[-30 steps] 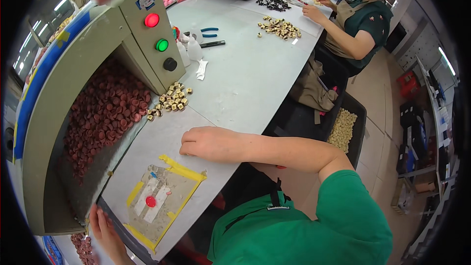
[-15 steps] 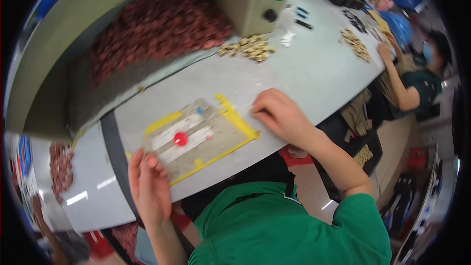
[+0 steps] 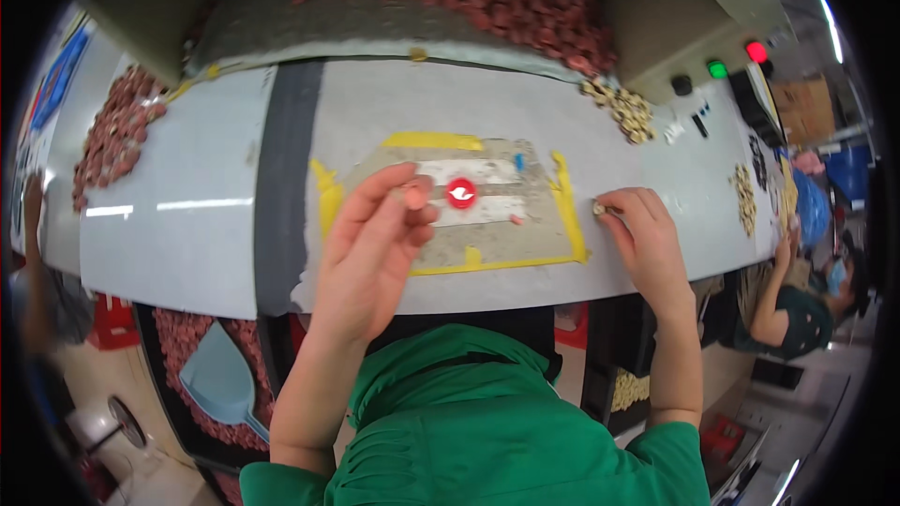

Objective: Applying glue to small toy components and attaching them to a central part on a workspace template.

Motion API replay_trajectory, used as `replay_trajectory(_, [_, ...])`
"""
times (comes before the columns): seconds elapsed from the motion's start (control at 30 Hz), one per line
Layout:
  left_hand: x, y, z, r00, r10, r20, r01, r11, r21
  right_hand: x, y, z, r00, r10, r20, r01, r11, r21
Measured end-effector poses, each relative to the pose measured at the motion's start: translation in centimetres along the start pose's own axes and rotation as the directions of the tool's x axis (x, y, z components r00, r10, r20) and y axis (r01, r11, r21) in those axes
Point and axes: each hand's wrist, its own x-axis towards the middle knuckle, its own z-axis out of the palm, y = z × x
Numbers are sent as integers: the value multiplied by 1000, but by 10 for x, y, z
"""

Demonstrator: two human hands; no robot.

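While pale-grey smooth worktop [image 3: 187,262] stretches across view, grey rectangular board [image 3: 525,243] framed in yellow tape [image 3: 431,141] lies on it. Left hand [image 3: 366,244] over board's left part; right hand [image 3: 649,241] beside board's right edge. White flat strips [image 3: 489,210] on board, glossy red round piece [image 3: 455,200] there too. Left fingers [image 3: 377,186] pinch small pinkish-red disc [image 3: 415,196]; right fingers [image 3: 626,199] pinch tiny cream-coloured piece [image 3: 599,210].

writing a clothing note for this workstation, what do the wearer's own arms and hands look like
The left hand and right hand are bare, with no gloves, rings or watch visible. Plain green short fabric sleeves, matching the green fabric top, leave both forearms uncovered. No markings show on the sleeves.
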Motion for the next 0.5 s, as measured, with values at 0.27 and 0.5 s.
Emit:
replay_trajectory(0.27, [-4,4,-5,999,-38,5,38,999,-25,57,-66,24,970,-236,64,207,932,296])
replay_trajectory(0.5, [-3,5,-5,998,-52,41,54,997,-62,80,-74,41,922,-378,90,357,915,187])
